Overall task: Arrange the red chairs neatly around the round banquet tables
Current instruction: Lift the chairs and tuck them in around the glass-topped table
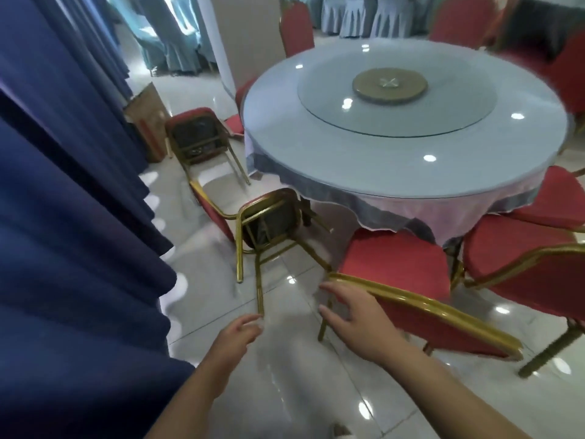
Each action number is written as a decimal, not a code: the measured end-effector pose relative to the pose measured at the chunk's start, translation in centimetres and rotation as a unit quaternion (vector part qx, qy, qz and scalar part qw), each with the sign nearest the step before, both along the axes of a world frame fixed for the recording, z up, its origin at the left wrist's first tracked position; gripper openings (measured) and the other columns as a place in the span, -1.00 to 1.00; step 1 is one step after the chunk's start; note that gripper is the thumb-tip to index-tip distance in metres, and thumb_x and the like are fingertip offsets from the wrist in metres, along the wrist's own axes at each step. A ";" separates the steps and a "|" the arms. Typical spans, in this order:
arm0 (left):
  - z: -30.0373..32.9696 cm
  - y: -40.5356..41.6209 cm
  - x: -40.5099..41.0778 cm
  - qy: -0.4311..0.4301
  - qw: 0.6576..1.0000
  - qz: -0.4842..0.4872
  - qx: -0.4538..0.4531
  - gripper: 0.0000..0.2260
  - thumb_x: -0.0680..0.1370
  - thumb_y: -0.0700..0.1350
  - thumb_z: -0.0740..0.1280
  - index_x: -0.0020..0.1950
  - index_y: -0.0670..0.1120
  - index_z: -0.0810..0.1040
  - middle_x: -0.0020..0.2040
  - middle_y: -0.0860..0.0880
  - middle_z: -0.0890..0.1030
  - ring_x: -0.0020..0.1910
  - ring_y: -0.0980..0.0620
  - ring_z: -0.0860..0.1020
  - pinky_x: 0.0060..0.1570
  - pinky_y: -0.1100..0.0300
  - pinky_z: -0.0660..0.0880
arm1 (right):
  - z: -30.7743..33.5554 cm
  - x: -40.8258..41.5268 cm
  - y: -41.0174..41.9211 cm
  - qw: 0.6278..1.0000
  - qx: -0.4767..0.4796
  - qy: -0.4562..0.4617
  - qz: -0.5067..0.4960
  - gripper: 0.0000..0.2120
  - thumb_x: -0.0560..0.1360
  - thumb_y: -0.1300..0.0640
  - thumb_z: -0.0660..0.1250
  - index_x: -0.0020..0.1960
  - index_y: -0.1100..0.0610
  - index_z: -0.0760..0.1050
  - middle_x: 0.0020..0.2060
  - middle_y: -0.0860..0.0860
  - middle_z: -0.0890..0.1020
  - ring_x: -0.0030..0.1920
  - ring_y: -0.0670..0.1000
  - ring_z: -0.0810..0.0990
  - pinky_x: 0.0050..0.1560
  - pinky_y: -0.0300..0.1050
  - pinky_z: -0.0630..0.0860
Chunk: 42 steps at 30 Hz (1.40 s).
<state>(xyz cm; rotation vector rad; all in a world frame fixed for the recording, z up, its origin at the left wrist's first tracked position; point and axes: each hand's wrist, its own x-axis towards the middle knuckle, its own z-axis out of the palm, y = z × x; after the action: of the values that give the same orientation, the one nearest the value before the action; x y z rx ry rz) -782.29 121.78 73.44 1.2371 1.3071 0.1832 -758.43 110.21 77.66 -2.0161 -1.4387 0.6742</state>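
A round banquet table [316, 172] with a pale cloth and a glass turntable fills the upper right. Two red chairs with gold frames lie tipped over on the floor at its left: a near one [262, 223] and a farther one [196, 134]. An upright red chair [395, 264] stands at the table's near edge. My right hand [354, 321] hovers open beside that chair's gold backrest rim, fingers spread. My left hand [237, 334] is open just below a leg tip of the near fallen chair, holding nothing.
A dark blue curtain [72, 217] hangs along the left. More upright red chairs [522, 267] ring the table at right and at the far side [296, 26]. A cardboard box [152, 122] sits behind the fallen chairs. Glossy tiled floor lies between my hands.
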 end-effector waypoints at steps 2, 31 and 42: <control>0.1 1.7 -1.8 0.011 0.999 0.034 -0.001 -0.83 0.59 -0.07 0.34 0.14 0.16 0.56 0.13 0.01 0.60 0.16 0.04 0.54 0.05 0.15 0.43 | -0.9 -1.4 3.6 0.999 -0.026 0.009 0.047 -0.52 0.55 -0.15 0.28 0.43 -0.04 0.43 0.31 -0.12 0.53 0.33 -0.10 0.44 0.37 -0.10 0.35; -7.6 61.3 -11.9 0.081 0.991 -0.078 -0.074 -0.58 0.48 -0.05 0.42 0.33 0.08 0.48 0.27 -0.02 0.51 0.17 0.06 0.48 0.06 0.23 0.37 | -9.6 -10.3 55.5 0.948 -0.290 0.100 -0.082 -0.45 0.57 -0.18 0.27 0.48 -0.01 0.30 0.41 0.00 0.44 0.38 0.02 0.43 0.30 -0.13 0.36; -8.9 87.5 -9.1 0.244 0.951 -0.188 -0.025 -0.37 0.39 0.03 0.39 0.46 0.05 0.34 0.27 -0.10 0.52 0.11 -0.04 0.55 0.09 0.13 0.48 | -13.9 -7.0 81.1 0.929 -0.313 0.170 -0.104 -0.39 0.50 -0.17 0.35 0.45 0.09 0.36 0.33 0.06 0.52 0.27 0.06 0.53 0.22 -0.09 0.48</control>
<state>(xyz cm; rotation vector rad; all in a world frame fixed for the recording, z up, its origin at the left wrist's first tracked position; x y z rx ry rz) -791.35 209.29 64.50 1.5192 1.4452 -0.4529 -765.47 191.27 63.77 -2.3085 -0.8480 1.4414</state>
